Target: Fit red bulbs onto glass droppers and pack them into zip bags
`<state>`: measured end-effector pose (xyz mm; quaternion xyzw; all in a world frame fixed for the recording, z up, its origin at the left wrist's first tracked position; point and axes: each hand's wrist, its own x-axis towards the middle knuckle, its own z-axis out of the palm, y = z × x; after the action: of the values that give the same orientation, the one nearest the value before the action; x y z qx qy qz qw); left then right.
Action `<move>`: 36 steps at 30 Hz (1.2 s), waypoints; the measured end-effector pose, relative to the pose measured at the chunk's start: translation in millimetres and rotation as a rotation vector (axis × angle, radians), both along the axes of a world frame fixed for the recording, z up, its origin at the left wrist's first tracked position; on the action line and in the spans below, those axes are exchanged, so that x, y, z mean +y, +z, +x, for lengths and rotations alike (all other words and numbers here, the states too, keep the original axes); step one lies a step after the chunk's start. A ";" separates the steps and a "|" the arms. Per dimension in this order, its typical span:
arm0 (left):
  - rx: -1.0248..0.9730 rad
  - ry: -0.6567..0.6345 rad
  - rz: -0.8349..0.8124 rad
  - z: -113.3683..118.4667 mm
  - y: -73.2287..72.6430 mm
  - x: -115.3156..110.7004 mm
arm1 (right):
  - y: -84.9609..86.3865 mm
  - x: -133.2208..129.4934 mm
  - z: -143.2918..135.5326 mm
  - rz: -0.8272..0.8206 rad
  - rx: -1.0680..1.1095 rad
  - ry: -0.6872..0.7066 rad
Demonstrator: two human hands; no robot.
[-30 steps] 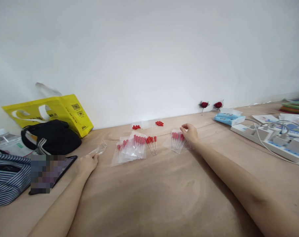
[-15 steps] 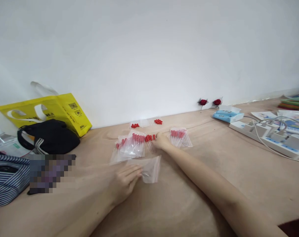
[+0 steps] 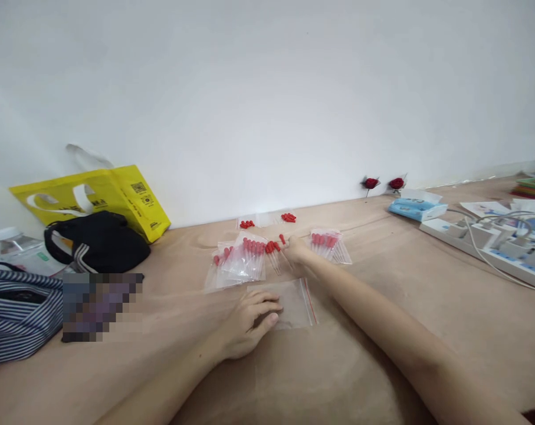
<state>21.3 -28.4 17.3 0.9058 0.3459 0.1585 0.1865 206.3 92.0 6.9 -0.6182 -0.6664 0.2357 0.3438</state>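
Note:
A clear zip bag [image 3: 296, 304] with a red strip at its right edge lies flat on the table. My left hand [image 3: 253, 321] rests on the bag's left part, palm down, with fingers out and thumb apart. Farther back, my right hand [image 3: 297, 251] is closed on a dropper [image 3: 282, 239] with a red bulb, raised at its fingertips. Left of that hand, loose red-bulbed droppers [image 3: 271, 248] lie beside a fanned stack of bagged droppers [image 3: 245, 260]. More bagged droppers [image 3: 331, 245] sit to its right.
Near the wall lie red rubber bulbs [image 3: 289, 218] and a clear bag [image 3: 265, 221]. A yellow tote [image 3: 112, 189], a black cloth item [image 3: 101, 242] and a striped bag [image 3: 23, 313] crowd the left. On the right are a blue tissue pack [image 3: 415, 208], a power strip [image 3: 492, 248] and cloth roses [image 3: 371, 183].
My left hand has lowered the zip bag, which now lies flatter and farther right. My right hand has drawn one dropper slightly away from the loose ones. The view has shifted a little.

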 end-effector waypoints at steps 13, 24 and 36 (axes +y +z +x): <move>0.232 -0.154 -0.027 -6.7 -1.9 5.7 | -39.9 -93.9 66.0 0.068 0.798 0.056; 0.073 -0.018 0.010 1.8 -11.9 6.2 | -41.2 -97.8 58.8 0.031 0.929 0.092; 0.068 -0.096 -0.067 2.6 -6.1 9.3 | -35.0 -99.3 79.5 -0.033 0.426 0.360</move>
<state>23.9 -19.1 11.2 0.9193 0.3135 0.1069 0.2125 285.8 -7.2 -28.0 -0.4317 -0.6742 0.4288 0.4186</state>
